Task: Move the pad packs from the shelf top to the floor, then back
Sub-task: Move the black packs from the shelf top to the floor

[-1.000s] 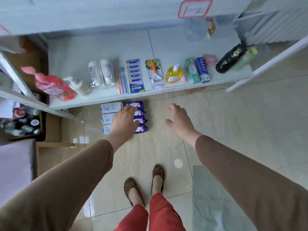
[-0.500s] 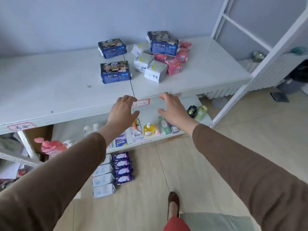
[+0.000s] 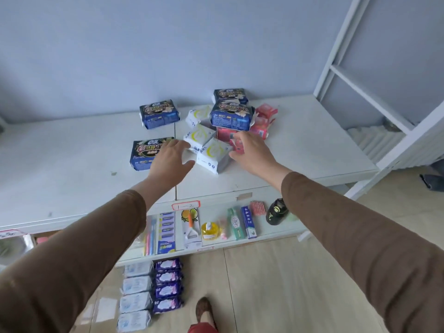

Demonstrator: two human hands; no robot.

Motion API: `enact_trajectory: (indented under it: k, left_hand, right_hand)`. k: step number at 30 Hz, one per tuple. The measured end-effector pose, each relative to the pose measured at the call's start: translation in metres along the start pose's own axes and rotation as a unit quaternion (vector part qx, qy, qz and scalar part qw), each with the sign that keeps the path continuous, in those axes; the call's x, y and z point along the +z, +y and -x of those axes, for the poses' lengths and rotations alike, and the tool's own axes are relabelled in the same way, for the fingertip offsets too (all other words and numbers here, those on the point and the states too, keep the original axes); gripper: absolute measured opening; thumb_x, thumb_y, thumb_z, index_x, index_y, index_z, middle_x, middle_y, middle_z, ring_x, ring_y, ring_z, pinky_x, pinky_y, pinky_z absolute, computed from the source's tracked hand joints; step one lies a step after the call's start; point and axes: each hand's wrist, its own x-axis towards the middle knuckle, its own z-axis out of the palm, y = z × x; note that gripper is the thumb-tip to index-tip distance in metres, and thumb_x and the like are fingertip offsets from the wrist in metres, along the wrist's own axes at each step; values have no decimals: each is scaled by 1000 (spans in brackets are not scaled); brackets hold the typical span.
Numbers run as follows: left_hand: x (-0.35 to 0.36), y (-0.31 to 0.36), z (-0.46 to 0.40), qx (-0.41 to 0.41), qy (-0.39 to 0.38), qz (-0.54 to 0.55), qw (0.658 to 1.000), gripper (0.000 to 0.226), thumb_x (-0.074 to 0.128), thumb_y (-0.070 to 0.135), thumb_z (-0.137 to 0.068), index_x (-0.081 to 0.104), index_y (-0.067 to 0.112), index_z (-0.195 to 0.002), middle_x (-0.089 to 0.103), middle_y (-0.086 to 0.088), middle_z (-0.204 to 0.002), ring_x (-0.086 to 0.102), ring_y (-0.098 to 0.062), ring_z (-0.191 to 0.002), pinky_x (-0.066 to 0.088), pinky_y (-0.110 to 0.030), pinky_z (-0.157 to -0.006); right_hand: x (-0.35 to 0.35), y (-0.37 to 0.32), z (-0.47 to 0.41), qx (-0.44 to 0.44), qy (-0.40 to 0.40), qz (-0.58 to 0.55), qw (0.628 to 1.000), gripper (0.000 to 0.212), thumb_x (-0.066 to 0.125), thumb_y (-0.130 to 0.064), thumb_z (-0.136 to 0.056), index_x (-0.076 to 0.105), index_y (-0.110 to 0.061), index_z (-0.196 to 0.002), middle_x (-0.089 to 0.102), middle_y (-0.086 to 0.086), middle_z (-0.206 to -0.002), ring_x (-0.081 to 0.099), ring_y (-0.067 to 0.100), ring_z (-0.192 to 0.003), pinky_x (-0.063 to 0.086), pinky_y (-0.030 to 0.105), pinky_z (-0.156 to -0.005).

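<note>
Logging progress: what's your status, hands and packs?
Left hand and right hand open, flanking nearest white pack. Nothing gripped. Eight packs floored. Nothing obstructing.

Shelf top (image 3: 72, 179): four dark blue packs (image 3: 159, 114), three white packs (image 3: 213, 152), several red packs (image 3: 262, 121), count unclear. Floor (image 3: 288, 284): four pale packs (image 3: 137, 284), four purple packs (image 3: 168, 277).

So on the white shelf top (image 3: 72, 169) there's a cluster of pad packs toward the back right: three white plastic-wrapped packs (image 3: 211, 152) in front, pink-red packs (image 3: 260, 121) to their right, dark blue packs (image 3: 231, 116) stacked behind. Two more dark blue ones (image 3: 158, 114) sit left of that. Down on the tiled floor (image 3: 288, 284), two rows of packs (image 3: 153, 287) lie before the lower shelf (image 3: 276, 231).
</note>
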Motion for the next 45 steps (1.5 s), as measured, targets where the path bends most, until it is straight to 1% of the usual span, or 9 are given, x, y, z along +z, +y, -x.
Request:
enact_trajectory:
  k: [7,13,20,23,26,32,36,40,45]
  left_hand:
    - [1,-32,-104,-13,12,-6,1000,48,65,33,-90,53,18,-133,49,-6,-138,40,-27,-133,38,-43,-105]
    - [5,-81,-182,-24,11,2,1000,44,66,30,-89,55,17,-130,52,-7,-136,42,-30,-130,38,-42,-102]
    - [10,-154,-244,-100,12,-10,995,49,62,32,-91,50,12,-134,49,-13,-133,42,-34,-125,42,-48,-99]
    - [10,-191,-264,-175,19,3,984,56,61,35,-92,45,10,-139,44,-18,-138,38,-37,-129,37,-51,-104]
    - [14,-221,-281,-217,-23,21,976,73,67,43,-88,36,10,-146,38,-21,-143,39,-41,-130,38,-52,-106]
    - [26,-250,-306,-203,-138,57,968,119,89,41,-65,15,19,-155,26,-16,-150,39,-39,-131,44,-47,-97]
    - [39,-258,-307,-139,-174,23,975,107,93,42,-54,35,21,-142,38,-9,-131,48,-34,-120,43,-42,-99]
    - [48,-255,-304,-159,-155,43,974,98,90,57,-52,36,19,-124,35,-3,-116,46,-24,-99,46,-39,-82]
    - [49,-240,-305,-178,-154,75,969,74,72,61,-75,36,14,-119,37,-7,-113,45,-29,-105,52,-48,-85]
  right_hand:
    - [-10,36,-103,55,60,32,996,48,54,-42,-97,51,-11,-133,53,11,-133,46,30,-125,41,39,-101]
    - [-4,60,-172,179,-11,83,980,71,50,-63,-90,41,-12,-139,47,15,-137,49,36,-126,48,46,-97]
    - [15,74,-221,274,-128,-160,939,126,71,-86,-51,17,-34,-152,49,-5,-138,59,28,-117,57,46,-88]
    - [28,79,-244,284,-136,-192,930,126,62,-93,-50,21,-32,-152,47,0,-142,57,28,-122,57,43,-83]
    - [42,87,-264,271,-131,-193,934,99,65,-76,-73,30,-24,-149,47,8,-146,51,27,-128,46,44,-106]
    - [54,86,-276,217,-81,-206,951,66,68,-51,-87,38,-26,-139,35,5,-142,45,19,-120,40,36,-101]
    - [58,82,-265,188,-56,-217,956,47,54,-32,-97,37,-23,-141,33,7,-143,51,22,-120,48,39,-102]
    - [55,78,-252,166,-44,-246,954,58,59,-30,-96,31,-33,-147,27,-3,-146,45,18,-128,48,29,-96]
    - [52,68,-236,173,-4,-366,914,102,78,-13,-81,12,-48,-151,33,-3,-151,47,20,-133,49,48,-105]
